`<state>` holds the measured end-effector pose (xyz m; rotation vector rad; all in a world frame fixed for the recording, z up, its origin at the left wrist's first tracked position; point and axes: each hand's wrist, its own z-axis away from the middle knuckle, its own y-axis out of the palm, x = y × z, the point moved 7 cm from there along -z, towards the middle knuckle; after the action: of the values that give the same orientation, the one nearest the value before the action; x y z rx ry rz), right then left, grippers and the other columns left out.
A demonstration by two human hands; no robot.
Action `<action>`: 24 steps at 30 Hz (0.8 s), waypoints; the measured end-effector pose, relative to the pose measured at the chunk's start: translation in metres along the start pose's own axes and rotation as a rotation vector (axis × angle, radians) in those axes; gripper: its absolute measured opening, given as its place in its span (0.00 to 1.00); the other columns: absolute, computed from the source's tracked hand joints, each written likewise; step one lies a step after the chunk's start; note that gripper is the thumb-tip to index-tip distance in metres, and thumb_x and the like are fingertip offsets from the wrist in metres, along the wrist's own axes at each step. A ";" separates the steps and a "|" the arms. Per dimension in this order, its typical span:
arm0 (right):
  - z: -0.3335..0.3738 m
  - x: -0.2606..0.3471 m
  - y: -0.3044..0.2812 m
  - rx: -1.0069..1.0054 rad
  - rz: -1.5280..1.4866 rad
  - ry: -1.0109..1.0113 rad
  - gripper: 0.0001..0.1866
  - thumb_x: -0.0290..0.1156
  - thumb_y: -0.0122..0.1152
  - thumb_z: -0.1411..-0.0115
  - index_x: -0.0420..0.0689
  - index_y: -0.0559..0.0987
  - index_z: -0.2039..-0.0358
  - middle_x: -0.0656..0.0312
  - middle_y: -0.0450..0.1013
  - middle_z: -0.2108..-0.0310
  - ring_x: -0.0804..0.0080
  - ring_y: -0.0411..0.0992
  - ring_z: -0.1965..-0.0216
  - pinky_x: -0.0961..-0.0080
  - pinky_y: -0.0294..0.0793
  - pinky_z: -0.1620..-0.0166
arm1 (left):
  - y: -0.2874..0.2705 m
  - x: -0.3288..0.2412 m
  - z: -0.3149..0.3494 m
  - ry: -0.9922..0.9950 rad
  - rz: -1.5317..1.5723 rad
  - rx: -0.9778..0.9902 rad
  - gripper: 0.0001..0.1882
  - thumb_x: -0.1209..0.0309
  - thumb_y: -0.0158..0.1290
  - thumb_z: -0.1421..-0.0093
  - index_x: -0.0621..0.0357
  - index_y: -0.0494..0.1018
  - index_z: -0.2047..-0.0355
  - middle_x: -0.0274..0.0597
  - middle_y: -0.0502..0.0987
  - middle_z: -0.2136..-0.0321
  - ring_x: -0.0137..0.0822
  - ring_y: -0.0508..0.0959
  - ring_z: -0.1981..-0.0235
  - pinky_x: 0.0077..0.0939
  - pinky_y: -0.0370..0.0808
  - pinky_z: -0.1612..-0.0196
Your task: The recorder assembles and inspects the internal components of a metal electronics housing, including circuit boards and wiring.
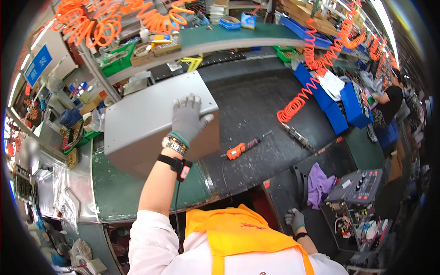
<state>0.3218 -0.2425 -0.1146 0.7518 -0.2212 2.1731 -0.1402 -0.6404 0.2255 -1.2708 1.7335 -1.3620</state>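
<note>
Box point(146, 107): large, plain, rectangular, left of centre on your workbench, its lower part standing over the green mat point(137, 201). Top panel smooth, matt light grey, with small dark dots near the corners. The side facing you lies in shade and reads brownish-grey, no features visible on it.

Your left hand point(187, 118), in a grey glove, lies open on the top panel close to its right edge, fingers extended and apart, thumb out toward that edge. Nothing is gripped there. Your right hand point(295, 218), also gloved, is well apart from the box, low on the right, near the purple cloth point(320, 185). Its fingers look bent; you cannot tell from this view whether they close on anything.

Right of the box, an orange-and-black power driver point(243, 149) lies on the dark mat point(256, 96). Beyond it, a slim metal tool point(300, 139) sits at the end of an orange coiled hose point(293, 107). Farther right, an open-sided device point(355, 220) with a knobbed panel shows wiring inside.

Hidden: the box's underside and far sides; part of the top panel, under your left hand. Your orange apron point(247, 231) is cut off at the lower edge. Small parts in the left-hand bins are hard to make out.
</note>
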 end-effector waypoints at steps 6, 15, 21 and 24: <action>0.014 0.012 0.013 -0.045 0.048 -0.036 0.11 0.37 0.46 0.34 0.43 0.71 0.64 0.59 0.70 0.81 0.75 0.63 0.85 0.80 0.61 0.82 | 0.006 0.003 0.000 -0.014 -0.022 -0.155 0.37 0.43 0.48 0.39 0.56 0.64 0.38 0.47 0.65 0.37 0.47 0.63 0.35 0.45 0.55 0.33; 0.010 0.002 -0.006 -0.070 0.050 0.015 0.18 0.39 0.49 0.38 0.39 0.75 0.56 0.50 0.78 0.72 0.67 0.73 0.81 0.75 0.73 0.79 | -0.007 -0.027 -0.004 0.032 0.155 -0.299 0.30 0.53 0.54 0.40 0.55 0.67 0.42 0.45 0.68 0.40 0.45 0.66 0.38 0.40 0.60 0.36; 0.003 -0.004 0.026 -0.013 0.105 0.041 0.18 0.39 0.49 0.37 0.39 0.77 0.55 0.50 0.79 0.68 0.66 0.76 0.78 0.75 0.75 0.77 | 0.033 0.013 0.015 -0.001 0.056 -0.386 0.29 0.52 0.47 0.35 0.58 0.65 0.40 0.50 0.68 0.39 0.49 0.67 0.39 0.43 0.62 0.37; -0.004 -0.012 0.012 -0.024 0.087 0.012 0.21 0.41 0.48 0.35 0.39 0.77 0.52 0.50 0.80 0.68 0.66 0.76 0.77 0.73 0.75 0.77 | 0.026 -0.004 0.009 0.040 0.075 -0.418 0.30 0.48 0.48 0.36 0.57 0.67 0.42 0.51 0.68 0.42 0.51 0.66 0.41 0.47 0.63 0.41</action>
<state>0.3168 -0.2564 -0.1233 0.7275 -0.2783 2.2523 -0.1387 -0.6396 0.1975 -1.3824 2.1478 -1.0189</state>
